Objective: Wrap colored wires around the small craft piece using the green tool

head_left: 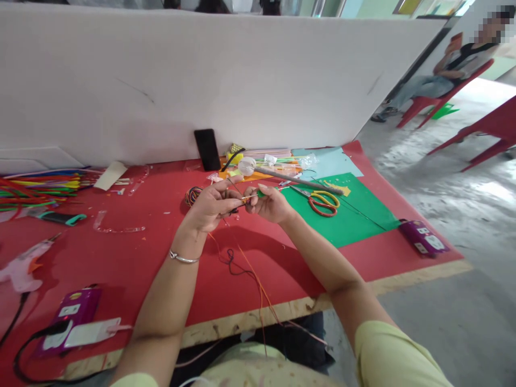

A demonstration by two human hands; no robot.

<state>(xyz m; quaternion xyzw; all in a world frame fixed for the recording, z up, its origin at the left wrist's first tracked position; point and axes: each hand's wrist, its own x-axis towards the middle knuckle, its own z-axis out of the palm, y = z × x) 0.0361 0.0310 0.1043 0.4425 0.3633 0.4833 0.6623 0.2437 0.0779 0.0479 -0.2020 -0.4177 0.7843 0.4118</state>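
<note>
My left hand (pixel 212 208), with a bangle at the wrist, is closed in a pinch over the red table. Thin orange and dark strands (pixel 262 290) trail from near it down over the table edge. Facing it, my right hand (pixel 272 205) is closed around a slim tool with a green handle (pixel 260 192). The tool's thin metal shaft (pixel 250 196) reaches to the left fingertips, where a small piece is too tiny to make out. A coil of multicoloured strands (pixel 192 196) lies just behind my left hand.
Scissors (pixel 322 201) lie on a green sheet (pixel 342 231) at right, beside a grey stem with a white bulb (pixel 246 166). A phone (pixel 207 149) leans on the white partition. Left are pipe cleaners (pixel 48 185), a glue gun (pixel 26 266) and a purple power strip (pixel 86 303). Another person sits far right.
</note>
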